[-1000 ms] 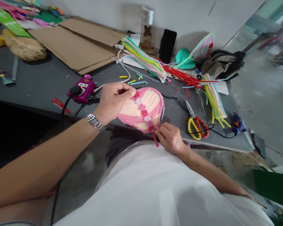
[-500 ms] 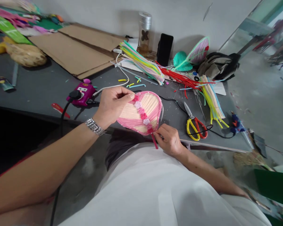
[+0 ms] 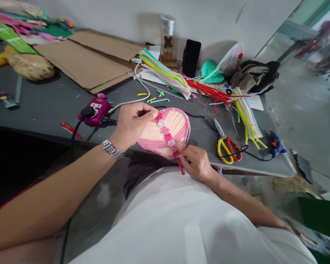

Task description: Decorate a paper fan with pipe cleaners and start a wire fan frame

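Observation:
A round hand fan (image 3: 176,123) of cream and pink pipe cleaners is held at the table's front edge, above my lap. A diagonal row of pink, red and lilac flowers crosses its face, and a short dark-pink handle (image 3: 180,167) points down towards me. My left hand (image 3: 133,123) pinches the upper left rim beside the topmost flower; the fingers behind the fan are hidden. With thumb and fingers closed, my right hand (image 3: 195,161) grips the lower rim where the handle begins. A thin pale strand curves along the fan's right side, close to my right hand.
Scissors (image 3: 225,146) and a blue glue gun (image 3: 276,143) lie to the right. Behind are bundles of pipe cleaners (image 3: 165,73), a phone (image 3: 191,58), a bottle (image 3: 167,40) and a pouch (image 3: 254,77). Leftward sit a purple power socket (image 3: 95,110), a red cutter (image 3: 70,129) and cardboard (image 3: 85,62).
Hardly anything differs. The fan and both hands keep the same hold, with only a very slight shift of the fan and the view.

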Tool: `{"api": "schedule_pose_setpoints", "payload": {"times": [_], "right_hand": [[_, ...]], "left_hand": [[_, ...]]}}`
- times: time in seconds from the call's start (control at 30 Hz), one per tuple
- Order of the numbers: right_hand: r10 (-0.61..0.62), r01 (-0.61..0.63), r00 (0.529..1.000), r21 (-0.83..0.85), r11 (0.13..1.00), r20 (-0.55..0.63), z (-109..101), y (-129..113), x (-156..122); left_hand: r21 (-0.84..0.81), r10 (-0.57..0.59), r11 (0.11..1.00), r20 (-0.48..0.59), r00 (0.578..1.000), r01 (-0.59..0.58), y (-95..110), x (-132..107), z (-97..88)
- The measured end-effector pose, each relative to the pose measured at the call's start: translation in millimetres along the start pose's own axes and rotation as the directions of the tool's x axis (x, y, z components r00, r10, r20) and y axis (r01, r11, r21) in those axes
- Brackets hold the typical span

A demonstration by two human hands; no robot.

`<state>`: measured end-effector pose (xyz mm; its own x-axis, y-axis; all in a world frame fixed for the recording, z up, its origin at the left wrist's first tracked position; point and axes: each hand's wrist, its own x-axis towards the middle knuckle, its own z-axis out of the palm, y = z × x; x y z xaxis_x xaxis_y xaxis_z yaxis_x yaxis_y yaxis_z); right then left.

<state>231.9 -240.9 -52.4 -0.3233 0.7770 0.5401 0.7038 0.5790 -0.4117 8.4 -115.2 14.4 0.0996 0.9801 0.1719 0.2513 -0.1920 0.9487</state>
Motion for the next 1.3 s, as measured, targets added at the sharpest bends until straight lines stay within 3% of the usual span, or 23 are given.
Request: {"api": "schedule_pose_setpoints", "payload": {"times": [0.73,0.93,1.13,1.3], "right_hand": [[-0.013,0.013,1.0,0.024,1.0,-0.01,7,6,-2],[-0.005,0.005,1.0,0.027,1.0,-0.021,6,10,-8],[-0.155,0.135,0.986,-0.244,0.96,-0.065,-26,17,-4],[-0.202,0.098,0.944,-0.364,0.926,-0.262,-74,34,0]], "left_hand": [[-0.012,0.012,1.0,0.014,1.0,-0.012,-7,4,0.2],[0.068,0.04,0.997,0.029,0.999,-0.042,-5,3,-2.6],[0.016,-0.04,0.999,-0.001,0.999,0.04,9,8,-9.6],[-0.009,-0.069,0.998,0.039,0.997,0.069,42,28,-7.1]]}}
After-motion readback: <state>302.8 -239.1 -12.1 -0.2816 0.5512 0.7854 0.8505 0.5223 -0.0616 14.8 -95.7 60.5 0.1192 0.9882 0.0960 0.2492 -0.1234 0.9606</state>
